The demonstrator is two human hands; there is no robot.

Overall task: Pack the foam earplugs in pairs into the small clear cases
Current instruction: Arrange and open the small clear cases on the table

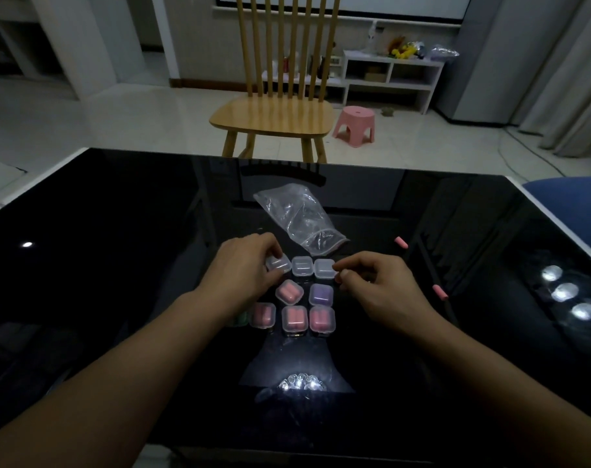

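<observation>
Hands (pixel 245 261) (pixel 375 282) grip tilted empty case (pixel 278 264).

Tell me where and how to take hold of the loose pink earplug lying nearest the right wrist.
Pinch the loose pink earplug across its middle, thumb and forefinger on its long sides, coming straight down from above. It is a small cylinder lying flat on the black table with bare surface around it, so nothing blocks either side. The right hand is closest, though it seems already to pinch something pink.

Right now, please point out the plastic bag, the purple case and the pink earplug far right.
plastic bag (pixel 299 217), head view, crumpled middle.
purple case (pixel 321 294), head view, lid centre.
pink earplug (pixel 440 292), head view, its middle.
</observation>
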